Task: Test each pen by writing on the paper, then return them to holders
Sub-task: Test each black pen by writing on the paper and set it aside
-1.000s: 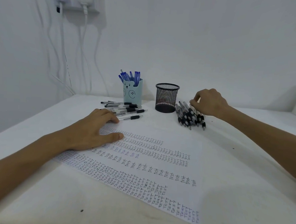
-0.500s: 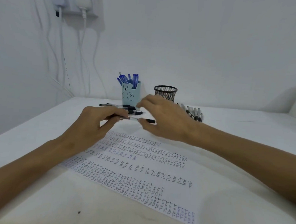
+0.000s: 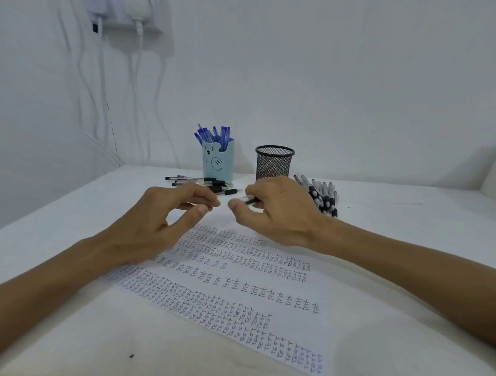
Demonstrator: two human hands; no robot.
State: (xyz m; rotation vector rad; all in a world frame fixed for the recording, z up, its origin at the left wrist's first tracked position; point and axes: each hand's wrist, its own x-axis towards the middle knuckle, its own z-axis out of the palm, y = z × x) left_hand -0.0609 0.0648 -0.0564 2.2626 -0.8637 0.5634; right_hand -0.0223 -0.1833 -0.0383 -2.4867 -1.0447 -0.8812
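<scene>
My right hand [image 3: 279,218] pinches a clear pen with a dark tip [image 3: 249,200] just above the top edge of the paper [image 3: 235,290], which is filled with rows of handwritten "test". My left hand [image 3: 164,221] hovers a short gap to its left with curled fingers and the thumb near the fingertips; I cannot make out anything held in it. Behind the hands stand a light-blue bear holder [image 3: 218,163] full of blue pens and a black mesh holder [image 3: 274,163]. Loose black-capped pens [image 3: 192,181] lie left of the holders. A pile of black-grip pens [image 3: 324,197] lies to the right.
The white table [image 3: 397,230] runs to a white wall at the back. A wall socket with chargers [image 3: 126,12] and hanging white cables sits at the upper left. A small dark speck [image 3: 131,355] marks the table near the front.
A second ago the right hand was at the right pile and the left lay flat on the paper. They then met on one pen and have now drawn apart, the pen staying in the right.
</scene>
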